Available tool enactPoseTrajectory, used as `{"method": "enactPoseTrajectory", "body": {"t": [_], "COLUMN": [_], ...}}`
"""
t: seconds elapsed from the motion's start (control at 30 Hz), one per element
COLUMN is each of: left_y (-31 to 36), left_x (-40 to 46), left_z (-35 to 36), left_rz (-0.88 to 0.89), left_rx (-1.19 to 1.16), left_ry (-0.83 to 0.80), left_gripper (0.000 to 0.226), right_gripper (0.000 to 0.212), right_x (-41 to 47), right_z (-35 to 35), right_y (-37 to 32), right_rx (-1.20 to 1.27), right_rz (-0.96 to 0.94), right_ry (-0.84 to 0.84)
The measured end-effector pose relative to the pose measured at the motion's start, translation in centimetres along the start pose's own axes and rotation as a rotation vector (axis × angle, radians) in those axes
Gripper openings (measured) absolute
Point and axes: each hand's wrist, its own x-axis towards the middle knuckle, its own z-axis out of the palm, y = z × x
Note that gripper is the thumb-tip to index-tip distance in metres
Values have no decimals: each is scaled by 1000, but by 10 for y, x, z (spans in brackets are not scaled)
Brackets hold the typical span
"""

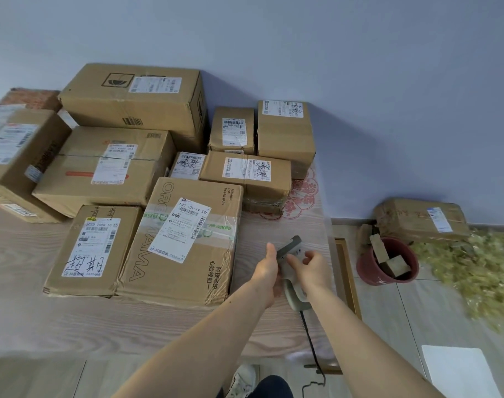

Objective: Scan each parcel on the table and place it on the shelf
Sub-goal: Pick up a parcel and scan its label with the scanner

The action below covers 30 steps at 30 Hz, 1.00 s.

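Several brown cardboard parcels with white shipping labels cover the left and back of the wooden table (72,326). Nearest me lie a large taped parcel (184,242) printed with big letters and a smaller parcel (92,248) to its left. A grey handheld barcode scanner (292,265) with a black coiled cable is above the table's right part. My left hand (266,271) grips the scanner from the left. My right hand (312,267) holds it from the right, fingers curled on its body. No shelf is in view.
On the tiled floor to the right stand a dark red bucket (387,265) holding blocks, another parcel (420,219) against the wall, and a heap of yellow-green foliage (480,271). A white sheet (460,372) lies at the bottom right. My shoe shows below the table edge.
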Motion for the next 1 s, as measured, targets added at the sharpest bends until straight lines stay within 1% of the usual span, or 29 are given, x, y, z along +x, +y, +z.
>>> {"method": "enactPoseTrajectory", "body": {"t": [0.07, 0.1, 0.17, 0.27, 0.4, 0.53, 0.6, 0.67, 0.73, 0.83, 1.0], "left_y": [5, 7, 15, 35, 64, 77, 80, 80, 79, 78, 70], "left_x": [-4, -5, -13, -42, -83, -120, -127, -129, -131, -126, -85], "left_z": [-2, -4, -5, -12, -37, -84, -115, -145, -173, -209, -247], "left_rz": [27, 41, 87, 156, 329, 613, 723, 785, 814, 838, 767], "left_rx": [-9, -5, 22, 122, 246, 270, 288, 312, 341, 449, 686], "left_ry": [-22, -28, -1, 36, 90, 108, 146, 189, 241, 319, 379], "left_gripper": [70, 72, 76, 80, 70, 44, 53, 59, 58, 61, 76], "right_gripper": [59, 61, 65, 63, 57, 63, 70, 78, 80, 80, 76], "right_x": [-3, -6, -12, -24, -46, -70, -85, -98, -109, -122, -132], "right_z": [-1, -1, -1, -1, 6, 27, 42, 60, 75, 89, 97], "right_y": [-8, -12, -22, -41, -69, -94, -103, -107, -107, -108, -108], "right_rx": [19, 22, 36, 59, 115, 129, 128, 136, 100, 65, 51], "right_rz": [7, 2, -11, -58, -140, -165, -194, -201, -191, -172, -178], "right_ry": [26, 43, 84, 152, 187, 95, 11, -83, -148, -193, -158]}}
